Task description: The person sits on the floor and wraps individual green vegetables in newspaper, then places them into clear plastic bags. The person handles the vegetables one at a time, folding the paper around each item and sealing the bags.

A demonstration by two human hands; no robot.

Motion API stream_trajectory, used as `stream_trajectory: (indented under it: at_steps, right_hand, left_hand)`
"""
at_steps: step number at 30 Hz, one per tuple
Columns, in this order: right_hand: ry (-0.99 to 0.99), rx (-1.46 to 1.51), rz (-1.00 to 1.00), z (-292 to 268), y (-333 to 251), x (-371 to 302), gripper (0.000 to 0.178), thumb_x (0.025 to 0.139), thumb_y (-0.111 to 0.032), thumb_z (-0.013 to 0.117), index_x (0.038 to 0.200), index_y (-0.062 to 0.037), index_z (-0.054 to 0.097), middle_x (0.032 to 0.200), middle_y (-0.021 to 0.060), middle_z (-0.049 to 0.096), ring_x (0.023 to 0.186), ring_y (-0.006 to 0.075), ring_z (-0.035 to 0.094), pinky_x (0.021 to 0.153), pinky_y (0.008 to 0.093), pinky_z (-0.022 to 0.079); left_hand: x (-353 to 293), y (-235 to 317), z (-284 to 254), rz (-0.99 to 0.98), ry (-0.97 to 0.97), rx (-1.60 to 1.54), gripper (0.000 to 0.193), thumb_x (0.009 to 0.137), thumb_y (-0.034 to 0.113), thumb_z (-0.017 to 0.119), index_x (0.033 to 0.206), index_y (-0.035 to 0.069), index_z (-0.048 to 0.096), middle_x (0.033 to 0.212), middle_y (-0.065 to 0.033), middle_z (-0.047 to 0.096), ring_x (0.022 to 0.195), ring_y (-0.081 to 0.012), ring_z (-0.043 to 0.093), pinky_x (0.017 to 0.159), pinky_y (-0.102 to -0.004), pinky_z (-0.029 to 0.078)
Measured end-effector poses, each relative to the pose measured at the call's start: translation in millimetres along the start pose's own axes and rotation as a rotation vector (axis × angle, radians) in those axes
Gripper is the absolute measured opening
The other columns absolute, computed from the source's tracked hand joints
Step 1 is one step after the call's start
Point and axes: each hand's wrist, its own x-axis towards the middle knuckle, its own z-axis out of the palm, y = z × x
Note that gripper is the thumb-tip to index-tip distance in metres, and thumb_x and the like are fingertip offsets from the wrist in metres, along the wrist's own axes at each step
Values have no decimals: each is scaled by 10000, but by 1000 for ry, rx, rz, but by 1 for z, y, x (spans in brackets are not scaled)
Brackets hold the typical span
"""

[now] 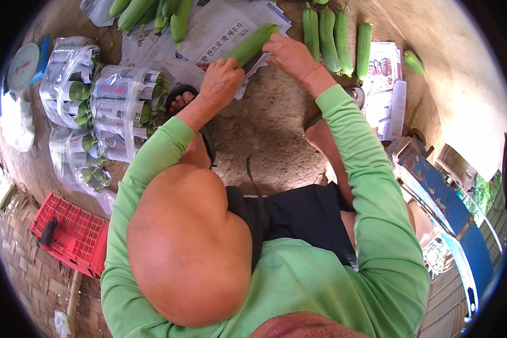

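Observation:
Over spread newspaper sheets (pixel 194 42), a long green luffa gourd (pixel 252 46) lies slantwise between my hands. My left hand (pixel 221 81) is closed around its lower left end, with a ring on one finger. At the upper right end, my right hand (pixel 290 55) pinches the gourd, a thin red string around the wrist. The gourd's underside and the fingertips beneath it are partly hidden. Several more luffas (pixel 328 40) lie side by side to the right of my right hand. Another group of luffas (pixel 152 14) sits on the paper at the far left.
Newspaper-wrapped gourds in clear plastic bags (pixel 118 107) stand at left, near a round dial scale (pixel 25 66). A red plastic crate (pixel 70 234) lies lower left. Folded newspapers (pixel 384 93) and a single luffa (pixel 413 62) are at right, above a blue-edged wooden bench (pixel 442 191).

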Motion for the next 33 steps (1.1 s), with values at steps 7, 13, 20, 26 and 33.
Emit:
stream_trajectory:
  at_steps: [7, 13, 20, 26, 33]
  right_hand:
    - [-182, -309, -248, -2, -12, 15, 39, 843, -185, 722, 837, -155, 745, 955, 43, 635, 960, 275, 673, 746, 443, 548]
    - [-96, -385, -324, 5, -13, 7, 53, 828, -155, 694, 776, -160, 682, 905, -6, 605, 932, 217, 620, 753, 378, 486]
    - [-194, -347, -219, 18, -32, -29, 40, 847, -136, 659, 820, -141, 688, 875, 18, 613, 919, 237, 643, 764, 417, 501]
    - [-292, 202, 78, 50, -73, -57, 110, 914, -169, 684, 925, -64, 712, 930, 136, 662, 946, 368, 685, 814, 500, 546]
    - [-391, 308, 94, 31, -43, -39, 200, 922, -251, 706, 1001, -75, 760, 1006, 142, 720, 964, 370, 686, 841, 480, 542]
  left_hand:
    - [-2, 2, 3, -12, 79, -28, 87, 835, 141, 734, 789, 72, 708, 922, -97, 592, 923, -330, 617, 812, -451, 524]
    - [-15, 10, -5, -160, 177, -64, 562, 832, 283, 833, 1328, 108, 634, 1295, -161, 610, 1170, -396, 608, 957, -466, 511]
    - [-19, -19, -10, -430, -146, -326, 798, 782, 236, 876, 1482, 121, 512, 1389, -188, 587, 1264, -446, 572, 1055, -507, 475]
    - [-9, -36, -28, -117, -176, -128, 722, 793, 111, 833, 1454, 149, 545, 1405, -131, 583, 1311, -404, 550, 1084, -502, 460]
    - [-43, -27, -31, -67, 95, -21, 553, 780, 172, 856, 1292, 182, 648, 1350, -48, 595, 1319, -326, 547, 1052, -500, 453]
